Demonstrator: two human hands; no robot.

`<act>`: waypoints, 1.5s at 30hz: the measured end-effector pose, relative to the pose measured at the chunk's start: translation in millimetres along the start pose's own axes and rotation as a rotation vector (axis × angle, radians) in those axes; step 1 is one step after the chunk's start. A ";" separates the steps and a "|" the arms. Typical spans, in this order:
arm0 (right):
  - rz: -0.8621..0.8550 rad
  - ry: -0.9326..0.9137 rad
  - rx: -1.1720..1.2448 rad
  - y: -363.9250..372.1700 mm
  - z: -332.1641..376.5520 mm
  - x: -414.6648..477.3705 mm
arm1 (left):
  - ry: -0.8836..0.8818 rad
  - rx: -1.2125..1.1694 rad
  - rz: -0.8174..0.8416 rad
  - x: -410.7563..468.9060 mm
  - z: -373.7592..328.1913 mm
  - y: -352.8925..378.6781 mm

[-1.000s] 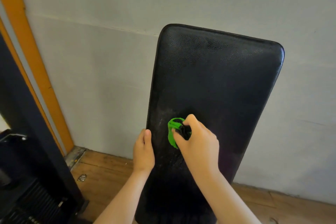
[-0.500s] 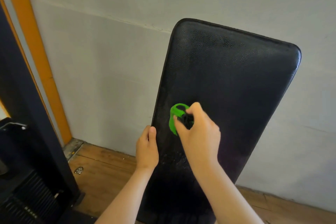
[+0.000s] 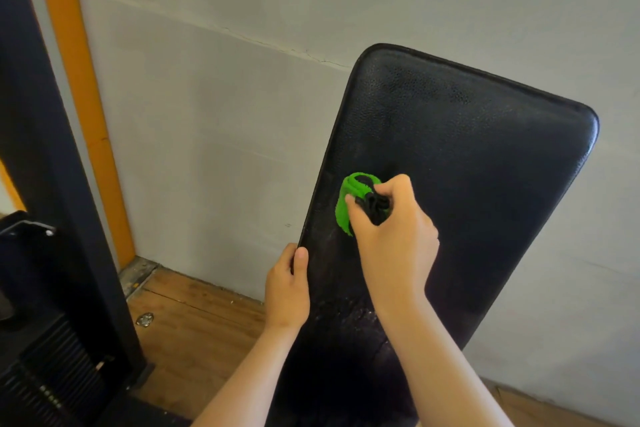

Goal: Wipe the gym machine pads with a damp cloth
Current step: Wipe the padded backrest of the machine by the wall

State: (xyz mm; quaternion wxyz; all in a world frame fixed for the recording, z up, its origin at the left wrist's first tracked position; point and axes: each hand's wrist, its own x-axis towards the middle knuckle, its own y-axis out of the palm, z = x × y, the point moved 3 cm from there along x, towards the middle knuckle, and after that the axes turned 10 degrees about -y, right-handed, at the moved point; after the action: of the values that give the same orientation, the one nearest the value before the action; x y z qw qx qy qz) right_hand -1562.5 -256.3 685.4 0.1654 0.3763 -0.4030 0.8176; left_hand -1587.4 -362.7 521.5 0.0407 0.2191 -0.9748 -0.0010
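Head view. Black pad stands tilted against the wall, filling the frame from centre out to 3 o'clock. The bunched green-and-black cloth sits on the pad's face near its left edge, just right of frame centre.

Right hand: fingers and thumb curled round the cloth, pressing it to the pad. Left hand: clasps the pad's left edge just below the cloth, toward 7 o'clock, with the thumb on the front face; the fingers behind are hidden.

Progress (judgement): mid-wipe. Pale specks and streaks show on the lower pad toward 6 o'clock, and dull mottling near the top edge at 1 o'clock. Much of the face likely remains to do, the right half included. Wet versus dry areas cannot be told apart.

Surface: grained black upholstery with a rounded top edge.

Room: grey wall with a hairline crack at 12 o'clock; wooden floor at 7 o'clock; orange strip and dark machine frame at 9 to 10 o'clock.
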 end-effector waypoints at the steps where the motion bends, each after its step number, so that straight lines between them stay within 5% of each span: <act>1: 0.041 0.003 -0.015 4.5 -0.8 -5.2 | 0.005 0.001 0.001 -0.1 0.1 -0.3; 9: 0.195 -0.058 -0.109 18.4 -1.8 -25.4 | -0.016 -0.021 0.023 -1.1 1.2 -0.7; 21: -0.053 -0.090 0.019 8.4 24.1 30.2 | -0.040 0.053 0.014 0.8 7.3 1.6; 34: 0.180 -0.096 0.004 30.9 -0.3 -38.7 | -0.045 -0.121 -0.061 0.0 12.0 1.1; 45: -0.155 -0.069 0.118 -10.8 18.9 55.9 | 0.009 -0.039 -0.110 0.3 14.8 1.0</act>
State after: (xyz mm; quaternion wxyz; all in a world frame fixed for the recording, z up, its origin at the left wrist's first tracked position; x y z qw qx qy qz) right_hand -1584.2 -266.2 740.5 0.1917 0.4433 -0.3291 0.8114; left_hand -1589.3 -362.2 506.8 0.0493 0.2717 -0.9609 -0.0214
